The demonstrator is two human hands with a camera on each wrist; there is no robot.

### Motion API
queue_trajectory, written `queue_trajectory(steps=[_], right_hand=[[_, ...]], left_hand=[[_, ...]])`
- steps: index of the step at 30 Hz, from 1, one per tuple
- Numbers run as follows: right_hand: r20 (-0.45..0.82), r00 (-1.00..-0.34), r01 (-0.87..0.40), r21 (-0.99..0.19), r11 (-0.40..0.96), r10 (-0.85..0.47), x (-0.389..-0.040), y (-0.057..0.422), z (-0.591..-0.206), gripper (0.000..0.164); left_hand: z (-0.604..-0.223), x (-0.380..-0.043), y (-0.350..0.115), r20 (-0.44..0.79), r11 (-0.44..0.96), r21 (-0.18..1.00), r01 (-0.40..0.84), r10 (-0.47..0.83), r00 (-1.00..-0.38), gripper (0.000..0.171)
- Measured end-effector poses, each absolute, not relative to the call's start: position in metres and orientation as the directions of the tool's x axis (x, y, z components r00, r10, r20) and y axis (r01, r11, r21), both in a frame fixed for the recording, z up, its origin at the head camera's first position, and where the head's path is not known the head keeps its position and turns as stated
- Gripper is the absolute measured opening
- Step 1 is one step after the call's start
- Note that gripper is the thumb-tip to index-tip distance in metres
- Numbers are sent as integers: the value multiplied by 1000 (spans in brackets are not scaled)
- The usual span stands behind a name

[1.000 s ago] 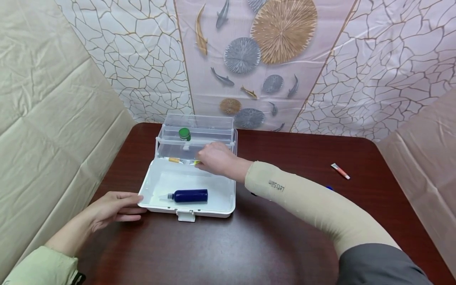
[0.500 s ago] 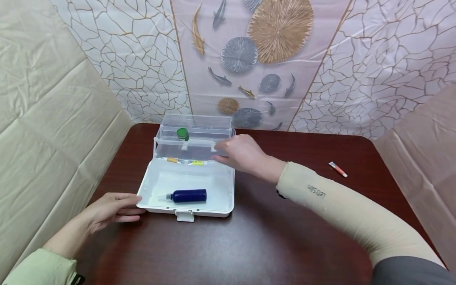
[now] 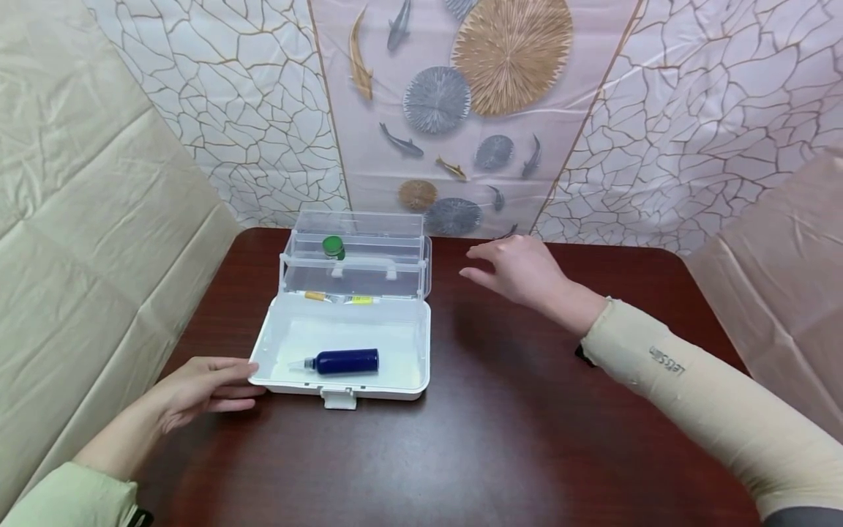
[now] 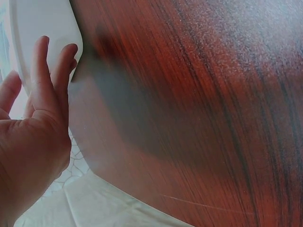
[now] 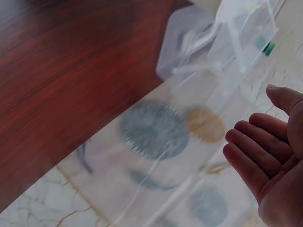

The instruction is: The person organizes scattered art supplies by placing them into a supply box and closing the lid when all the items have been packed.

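Note:
A white storage box stands with its clear tiered lid raised behind it. My left hand rests against the box's front left corner; in the left wrist view its fingers lie fairly straight along the white side. A dark blue bottle with a clear nozzle lies in the bottom. Towards the back lie a small tube with an orange cap and a tube with a yellow label. A green-lidded jar sits in the upper tray. My right hand hovers right of the box, fingers loosely bent, holding nothing.
The dark red-brown table spreads in front and to the right. A patterned cloth hangs behind its far edge, and beige cloth walls the left side. The right sleeve covers part of the table.
My right hand has left the yellow-labelled tube in the box and moved right, away from it. The sleeve now hides the orange-red tube on the right. My left hand stays at the corner.

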State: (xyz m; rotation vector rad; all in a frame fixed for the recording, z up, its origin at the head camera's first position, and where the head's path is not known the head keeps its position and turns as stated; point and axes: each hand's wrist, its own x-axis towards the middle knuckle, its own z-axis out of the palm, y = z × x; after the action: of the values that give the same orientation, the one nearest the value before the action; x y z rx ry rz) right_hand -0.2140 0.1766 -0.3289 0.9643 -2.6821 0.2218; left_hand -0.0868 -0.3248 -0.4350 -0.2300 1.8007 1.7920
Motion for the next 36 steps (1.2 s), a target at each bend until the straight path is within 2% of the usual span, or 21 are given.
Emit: queue_trajectory(steps=[9,28,36], right_hand=[[229,-828,-536,-56,842,-512,-211,218,-330,38],[199,-894,-419,-54,906,-401,-200,297,-353,44],[119,-939,-329,-45,943,-322,-200,333,-367,53]], left_hand=[[-435,-87,-325,-511,96,858,-505,265,-818,55],[-436,-87,-326,-511,95,857,-506,270,-816,53],[-436,-87,-326,-513,99,856,-507,266,-816,58]])
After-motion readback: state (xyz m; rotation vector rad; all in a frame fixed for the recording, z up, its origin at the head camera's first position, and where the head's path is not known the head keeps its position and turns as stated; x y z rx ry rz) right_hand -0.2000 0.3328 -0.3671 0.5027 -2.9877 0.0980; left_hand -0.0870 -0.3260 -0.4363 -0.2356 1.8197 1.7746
